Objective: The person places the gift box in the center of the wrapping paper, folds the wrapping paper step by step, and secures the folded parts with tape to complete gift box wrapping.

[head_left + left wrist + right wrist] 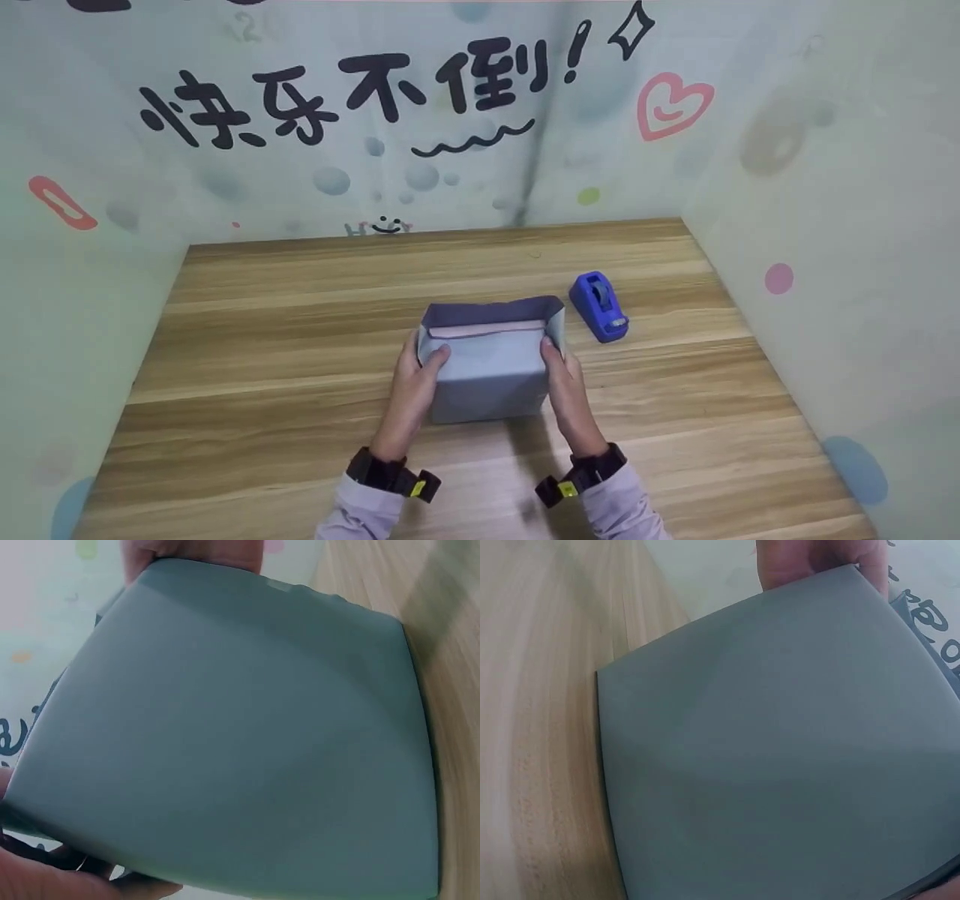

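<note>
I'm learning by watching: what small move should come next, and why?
Probably rest the grey-blue box squarely on the wooden table, if it isn't fully down already. The left hand and right hand grip its sides, so neither is free for the blue tape dispenser nearby; a supported box could let one go.

It's a small booth, a screened-in work spot: a wood-grain counter (262,337), closed in on three sides! Look at the back wall (285,169), rising right from the counter's far edge, pale, a long crease (536,150) running down it. Big black lettering (376,86) sweeps across, bubbles (421,177) float below, a pink heart (675,106) smiles above the far right corner. The left wall (67,300) and right wall (847,225) hug the side edges, printed to match. Home or office beyond these walls? Can't tell!
</note>
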`<state>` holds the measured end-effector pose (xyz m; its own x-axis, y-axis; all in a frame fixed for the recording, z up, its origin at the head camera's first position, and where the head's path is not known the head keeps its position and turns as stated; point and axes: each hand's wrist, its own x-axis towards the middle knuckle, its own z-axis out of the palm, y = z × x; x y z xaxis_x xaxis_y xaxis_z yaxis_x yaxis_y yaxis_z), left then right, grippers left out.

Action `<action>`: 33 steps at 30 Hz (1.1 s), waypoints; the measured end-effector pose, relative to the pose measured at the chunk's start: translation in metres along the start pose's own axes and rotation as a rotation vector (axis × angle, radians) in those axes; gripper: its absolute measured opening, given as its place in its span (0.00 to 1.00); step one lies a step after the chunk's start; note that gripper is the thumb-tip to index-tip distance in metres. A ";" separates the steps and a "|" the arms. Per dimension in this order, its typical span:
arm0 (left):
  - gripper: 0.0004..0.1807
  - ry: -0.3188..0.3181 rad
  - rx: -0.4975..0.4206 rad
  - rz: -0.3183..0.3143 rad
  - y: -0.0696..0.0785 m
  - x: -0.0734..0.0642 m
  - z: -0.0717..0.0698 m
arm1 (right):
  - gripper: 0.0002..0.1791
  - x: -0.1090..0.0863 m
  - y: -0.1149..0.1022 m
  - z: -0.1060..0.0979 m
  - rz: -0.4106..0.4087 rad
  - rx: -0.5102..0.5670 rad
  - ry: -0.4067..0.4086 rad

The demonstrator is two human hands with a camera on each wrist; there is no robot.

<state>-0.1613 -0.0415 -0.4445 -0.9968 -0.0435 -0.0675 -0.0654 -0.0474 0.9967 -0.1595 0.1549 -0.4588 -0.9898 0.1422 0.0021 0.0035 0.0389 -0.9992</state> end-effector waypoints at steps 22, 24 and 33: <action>0.40 0.195 0.176 0.518 0.009 -0.026 0.019 | 0.15 0.000 -0.009 0.012 0.040 -0.031 0.199; 0.35 0.160 0.407 0.741 0.010 -0.035 0.027 | 0.17 0.000 -0.009 0.012 0.045 -0.026 0.206; 0.24 -0.231 1.367 0.812 0.012 -0.036 0.057 | 0.16 0.002 -0.010 0.003 -0.004 -0.154 0.128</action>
<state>-0.1294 0.0160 -0.4272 -0.7639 0.5391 0.3548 0.5946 0.8016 0.0622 -0.1617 0.1513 -0.4494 -0.9639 0.2656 0.0208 0.0308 0.1887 -0.9815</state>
